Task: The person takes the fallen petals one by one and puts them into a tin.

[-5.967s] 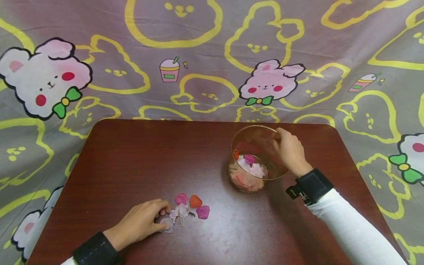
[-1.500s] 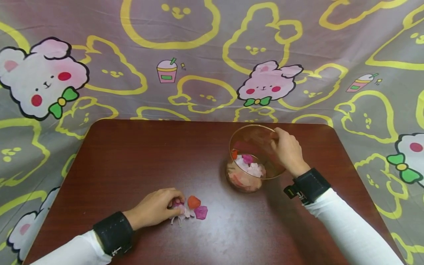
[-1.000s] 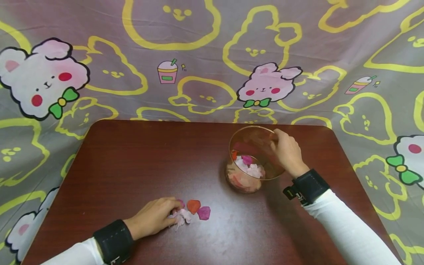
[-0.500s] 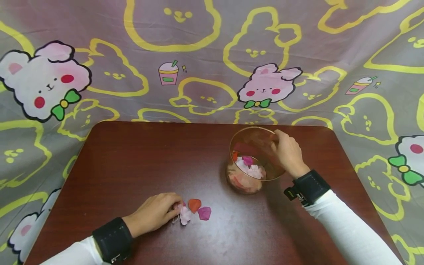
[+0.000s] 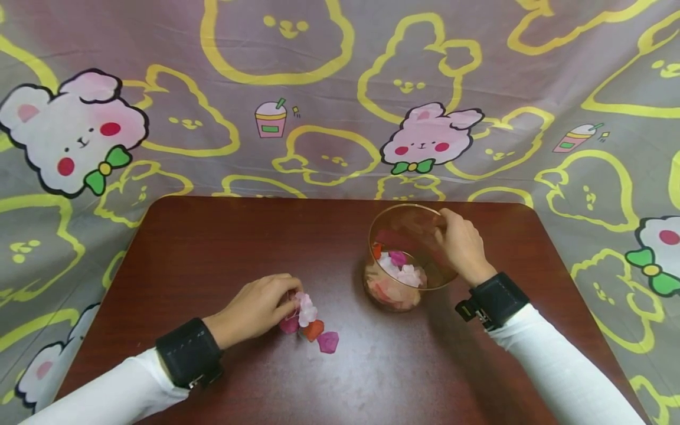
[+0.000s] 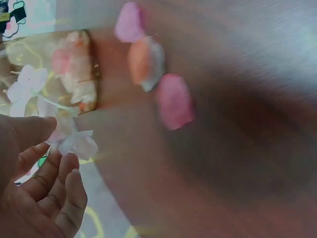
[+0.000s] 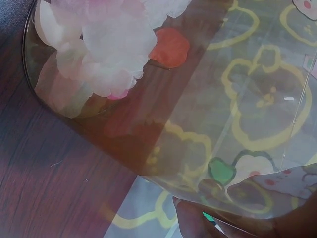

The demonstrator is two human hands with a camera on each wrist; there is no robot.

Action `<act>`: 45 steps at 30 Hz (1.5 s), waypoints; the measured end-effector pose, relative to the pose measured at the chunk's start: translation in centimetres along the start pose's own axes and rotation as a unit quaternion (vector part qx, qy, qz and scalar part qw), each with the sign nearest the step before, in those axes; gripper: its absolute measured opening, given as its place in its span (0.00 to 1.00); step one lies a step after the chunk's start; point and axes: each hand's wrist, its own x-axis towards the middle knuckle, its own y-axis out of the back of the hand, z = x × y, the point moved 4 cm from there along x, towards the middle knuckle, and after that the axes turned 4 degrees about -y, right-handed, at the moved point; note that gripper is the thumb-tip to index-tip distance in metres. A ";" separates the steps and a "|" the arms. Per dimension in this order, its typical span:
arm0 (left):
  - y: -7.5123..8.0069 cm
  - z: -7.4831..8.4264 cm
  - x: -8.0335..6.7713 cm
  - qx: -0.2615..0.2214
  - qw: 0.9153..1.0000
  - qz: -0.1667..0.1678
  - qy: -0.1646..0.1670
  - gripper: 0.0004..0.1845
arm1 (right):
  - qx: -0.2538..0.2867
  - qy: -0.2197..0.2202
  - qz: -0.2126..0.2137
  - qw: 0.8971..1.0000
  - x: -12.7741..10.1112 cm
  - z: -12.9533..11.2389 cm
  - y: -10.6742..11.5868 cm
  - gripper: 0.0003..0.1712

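While the right hand [image 5: 461, 245] grips the part-filled jar [image 5: 410, 254], the left hand [image 5: 260, 307] pinches pale petals [image 5: 306, 307]; three loose petals [image 5: 314, 332] remain on the table [image 5: 212, 248].

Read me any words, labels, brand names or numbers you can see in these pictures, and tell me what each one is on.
None: no readable text in any view.
The backdrop cloth carries only cartoon bunnies, drink cups and yellow outlines, no lettering.
The glass bowl, the loose petals and the table bear no print.
The black wristbands show no legible marking.
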 end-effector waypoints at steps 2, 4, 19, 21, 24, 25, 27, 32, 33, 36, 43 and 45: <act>0.6 0.3 0.8 -0.002 1.000 0.009 0.000 0.06 | 0.001 -0.001 0.001 1.000 0.0 0.0 -0.1 0.12; 1.2 0.6 1.6 -0.009 1.000 0.019 0.001 0.06 | 0.001 0.001 0.003 1.000 0.1 -0.1 -0.1 0.12; 5.6 4.7 7.4 -0.012 0.993 0.110 -0.045 0.06 | 0.009 0.007 0.010 1.000 -0.2 -0.1 0.0 0.08; 6.0 5.4 8.3 -0.011 0.992 0.111 -0.050 0.06 | 0.010 0.007 0.008 1.000 -0.2 -0.1 0.1 0.08; 6.4 6.4 9.6 -0.011 0.992 0.109 -0.056 0.06 | 0.009 0.006 0.004 1.000 -0.2 -0.1 0.1 0.08; 6.5 6.8 10.0 -0.009 0.992 0.108 -0.058 0.06 | 0.008 0.004 0.003 1.000 -0.2 -0.1 0.2 0.08; 6.4 7.3 10.7 -0.003 0.993 0.103 -0.063 0.06 | 0.007 0.001 0.001 1.000 -0.2 -0.2 0.3 0.09; 5.2 8.7 12.6 0.021 0.994 0.075 -0.078 0.05 | 0.006 -0.006 -0.001 1.000 -0.3 0.0 0.5 0.09; 5.0 9.0 13.0 0.025 0.994 0.069 -0.082 0.05 | 0.005 -0.006 0.000 1.000 -0.3 0.0 0.5 0.09; 4.4 10.0 14.1 0.032 0.994 0.049 -0.089 0.06 | 0.005 -0.008 0.003 1.000 -0.3 0.3 0.6 0.08; 3.2 11.5 15.6 0.060 0.993 0.004 -0.101 0.08 | 0.009 0.000 0.006 1.000 -0.2 0.5 0.7 0.06; 2.8 11.7 15.7 0.063 0.992 0.000 -0.106 0.08 | 0.009 0.000 0.007 1.000 -0.2 0.4 0.7 0.05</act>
